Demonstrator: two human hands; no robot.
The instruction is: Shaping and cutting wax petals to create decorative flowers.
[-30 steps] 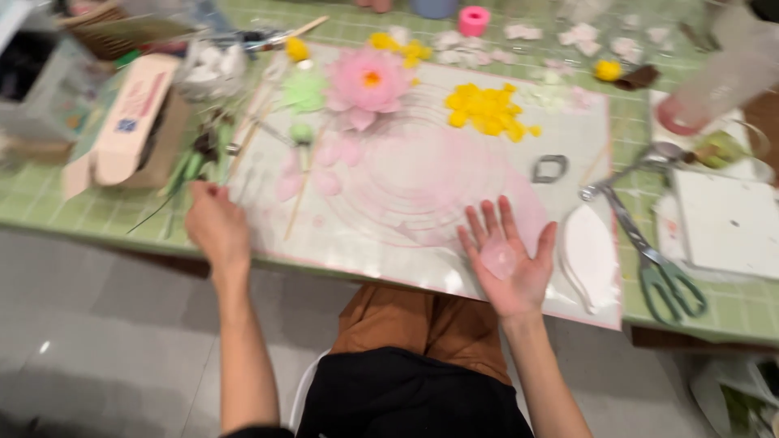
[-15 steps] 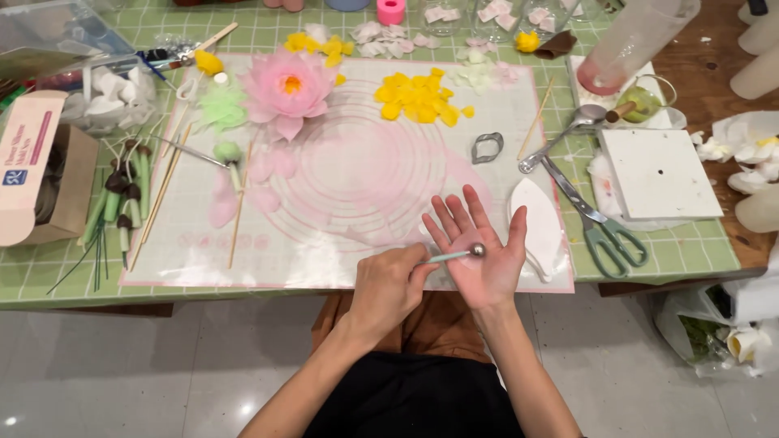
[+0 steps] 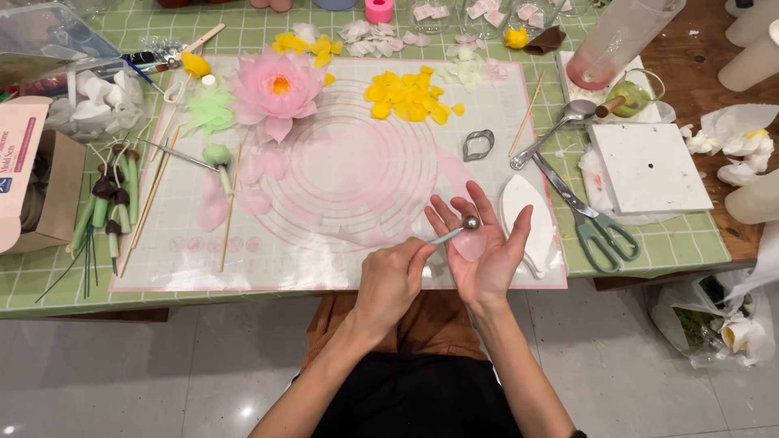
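My right hand (image 3: pixel 493 268) is held palm up over the table's front edge, with a small pink petal (image 3: pixel 471 246) lying on it. My left hand (image 3: pixel 389 280) grips a ball tool (image 3: pixel 451 234), whose metal ball rests at the petal's top edge near the fingers. Both hands hover above the near edge of a translucent pink-ringed mat (image 3: pixel 349 162). A finished pink flower (image 3: pixel 276 89) with a yellow centre sits at the mat's far left. Loose pink petals (image 3: pixel 243 191) lie below it.
Yellow petals (image 3: pixel 406 96) and a metal cutter (image 3: pixel 478 144) lie on the mat. To the right are a white leaf-shaped mould (image 3: pixel 527 219), green-handled scissors (image 3: pixel 592 223), a spoon (image 3: pixel 560 130) and a white block (image 3: pixel 649 166). Green stems (image 3: pixel 109 207) and a cardboard box (image 3: pixel 36 182) stand left.
My left hand came from the stems at the left, carrying the ball tool, and brought its ball onto the petal in my right palm. My view has moved closer.
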